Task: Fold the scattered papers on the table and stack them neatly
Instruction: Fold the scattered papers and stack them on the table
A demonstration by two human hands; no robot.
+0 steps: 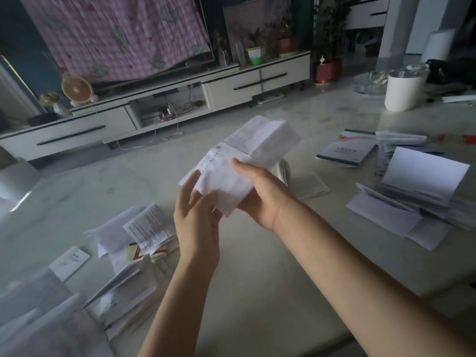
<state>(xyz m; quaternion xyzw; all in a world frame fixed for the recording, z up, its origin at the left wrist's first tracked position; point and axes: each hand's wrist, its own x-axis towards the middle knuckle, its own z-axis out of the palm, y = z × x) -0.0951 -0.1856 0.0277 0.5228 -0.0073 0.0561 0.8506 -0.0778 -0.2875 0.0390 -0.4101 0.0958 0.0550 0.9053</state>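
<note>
A white printed paper [231, 163] is held up above the middle of the pale table [270, 266], partly folded, its far half blurred. My right hand [257, 191] grips its near right edge, thumb on top and fingers underneath. My left hand [197, 217] has its fingers fairly straight and touches the paper's lower left corner. Scattered loose papers [144, 230] lie at the near left. A pile of folded papers [412, 202] sits at the right.
A booklet with a teal stripe [345, 148] lies at the far right, and another booklet [309, 185] lies behind my right hand. A white lidded cup [404, 88] stands at the back right. Beyond the table edge is a low TV cabinet [154, 117].
</note>
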